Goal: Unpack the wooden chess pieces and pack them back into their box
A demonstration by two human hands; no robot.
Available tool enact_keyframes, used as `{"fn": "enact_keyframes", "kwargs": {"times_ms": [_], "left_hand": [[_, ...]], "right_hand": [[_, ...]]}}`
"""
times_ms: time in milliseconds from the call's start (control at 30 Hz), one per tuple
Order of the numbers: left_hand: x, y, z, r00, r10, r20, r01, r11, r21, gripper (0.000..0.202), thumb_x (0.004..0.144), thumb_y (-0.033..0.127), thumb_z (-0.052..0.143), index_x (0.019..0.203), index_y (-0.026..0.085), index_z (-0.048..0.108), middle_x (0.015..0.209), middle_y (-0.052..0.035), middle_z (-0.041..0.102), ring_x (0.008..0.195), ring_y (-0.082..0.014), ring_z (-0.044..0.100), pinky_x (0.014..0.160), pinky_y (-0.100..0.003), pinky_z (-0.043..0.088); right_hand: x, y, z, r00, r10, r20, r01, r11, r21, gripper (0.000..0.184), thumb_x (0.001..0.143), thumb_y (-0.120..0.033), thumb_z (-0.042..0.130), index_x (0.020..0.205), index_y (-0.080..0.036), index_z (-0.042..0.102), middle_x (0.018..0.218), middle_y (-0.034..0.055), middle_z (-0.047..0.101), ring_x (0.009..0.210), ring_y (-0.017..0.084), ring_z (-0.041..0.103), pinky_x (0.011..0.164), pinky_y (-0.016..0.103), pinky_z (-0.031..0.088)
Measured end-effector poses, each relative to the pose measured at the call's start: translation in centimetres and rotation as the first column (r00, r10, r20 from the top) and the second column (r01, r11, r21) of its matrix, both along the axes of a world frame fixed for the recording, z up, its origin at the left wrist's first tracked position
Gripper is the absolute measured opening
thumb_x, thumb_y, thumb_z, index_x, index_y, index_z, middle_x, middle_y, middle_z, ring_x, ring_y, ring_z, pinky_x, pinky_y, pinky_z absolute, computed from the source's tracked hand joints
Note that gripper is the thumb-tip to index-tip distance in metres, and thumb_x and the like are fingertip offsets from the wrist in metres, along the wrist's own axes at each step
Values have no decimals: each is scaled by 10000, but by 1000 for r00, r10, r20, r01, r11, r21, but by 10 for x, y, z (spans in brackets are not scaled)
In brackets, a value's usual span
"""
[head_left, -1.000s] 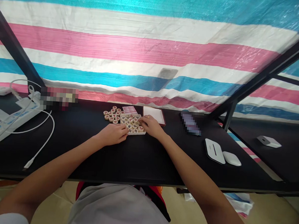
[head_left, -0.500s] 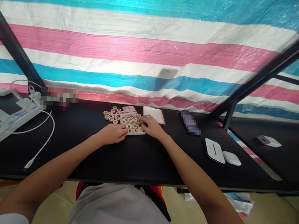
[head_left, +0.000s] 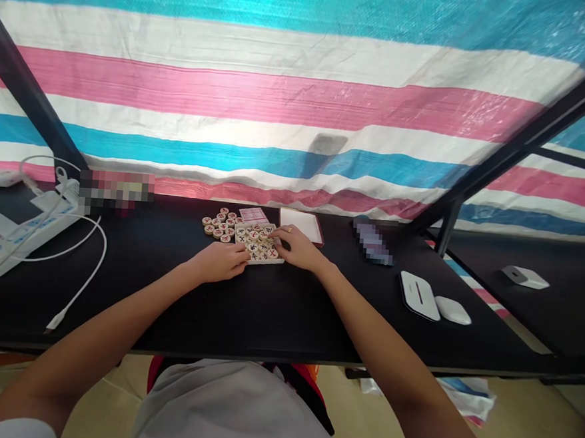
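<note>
A shallow white box (head_left: 269, 262) on the black desk holds several round Chinese chess pieces (head_left: 253, 247) with red or black characters. My left hand (head_left: 218, 262) is closed at the box's front left corner, its fingertips over the rim. From the right, my right hand (head_left: 298, 247) reaches over the box with bent fingers and thumb closed around a piece, which they mostly hide. A loose group of red-marked pieces (head_left: 218, 229) lies just left of the box. Behind the box is a pink printed sheet (head_left: 253, 215).
A box lid (head_left: 301, 223), white inside, lies behind my right hand. Rightward are a blurred phone-like object (head_left: 372, 240), a white device (head_left: 420, 295) and a white rounded case (head_left: 453, 310). A power strip (head_left: 26, 232) with white cables occupies the left. Striped sheeting (head_left: 261, 97) hangs behind.
Both hands stay almost where they were at the box. The right fingers shift very slightly among the pieces; the loose group on the left looks the same.
</note>
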State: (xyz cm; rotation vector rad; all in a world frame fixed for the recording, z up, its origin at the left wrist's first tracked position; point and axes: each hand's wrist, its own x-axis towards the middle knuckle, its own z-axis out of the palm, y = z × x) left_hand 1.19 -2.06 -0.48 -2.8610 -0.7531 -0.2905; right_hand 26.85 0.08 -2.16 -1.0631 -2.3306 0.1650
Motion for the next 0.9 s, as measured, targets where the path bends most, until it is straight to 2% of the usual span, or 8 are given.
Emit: {"fn": "enact_keyframes", "kwargs": {"times_ms": [167, 300, 467, 567, 733, 833, 900], "left_hand": [[-1, 0, 0, 1000, -5, 1, 5, 1000, 2, 226, 933, 261, 393, 937, 163, 596, 880, -34, 594, 728, -122, 591, 566, -226, 388], [-1, -1, 2, 1000, -3, 6, 3, 1000, 3, 222, 931, 258, 395, 926, 164, 596, 881, -32, 601, 725, -123, 592, 566, -227, 387], [-1, 0, 2, 1000, -9, 8, 9, 1000, 3, 226, 933, 257, 394, 938, 164, 599, 882, -35, 604, 730, -125, 593, 567, -225, 387], [-1, 0, 1, 1000, -8, 5, 8, 1000, 2, 229, 934, 260, 392, 945, 165, 600, 881, -34, 603, 733, -128, 594, 572, -229, 392], [0, 0, 0, 1000, -9, 13, 9, 1000, 6, 222, 928, 253, 400, 959, 165, 602, 922, -44, 591, 755, -132, 595, 597, -232, 413], [0, -2, 1, 1000, -2, 27, 2, 1000, 8, 234, 926, 255, 399, 1018, 170, 597, 996, -57, 577, 748, -125, 594, 599, -230, 424], [0, -2, 2, 1000, 6, 25, -6, 1000, 12, 253, 927, 257, 393, 1073, 179, 584, 1042, -63, 568, 751, -127, 596, 597, -230, 429]], "right_hand": [[3, -5, 8, 999, 37, 33, -36, 999, -23, 387, 751, -170, 602, 1132, -229, 623, 1098, 88, 605, 1067, 261, 522, 942, 437, 447], [1, -8, 11, 998, 48, 45, -48, 999, -4, 360, 776, -238, 625, 1136, -233, 623, 1092, 89, 614, 1070, 265, 529, 931, 443, 454], [-2, -6, 6, 999, 14, 40, -14, 1000, 10, 372, 799, -428, 645, 1108, -220, 633, 1066, 100, 617, 1042, 267, 538, 917, 446, 463], [-5, -3, 1, 999, -15, 35, 14, 1000, 27, 386, 794, -464, 645, 1083, -208, 639, 1053, 104, 609, 1033, 267, 539, 906, 441, 471], [-11, -4, -2, 997, -77, -15, 78, 994, 71, 277, 832, -384, 618, 1025, -188, 644, 1018, 118, 608, 1011, 267, 542, 895, 443, 474], [-15, -5, -2, 999, -23, -35, 26, 994, 106, 161, 877, -249, 540, 990, -206, 647, 1013, 107, 615, 996, 248, 544, 885, 430, 476], [-16, -7, -2, 999, 39, -16, -36, 992, 122, 191, 871, -141, 488, 939, -205, 655, 1010, 100, 620, 984, 234, 542, 876, 411, 478]]}}
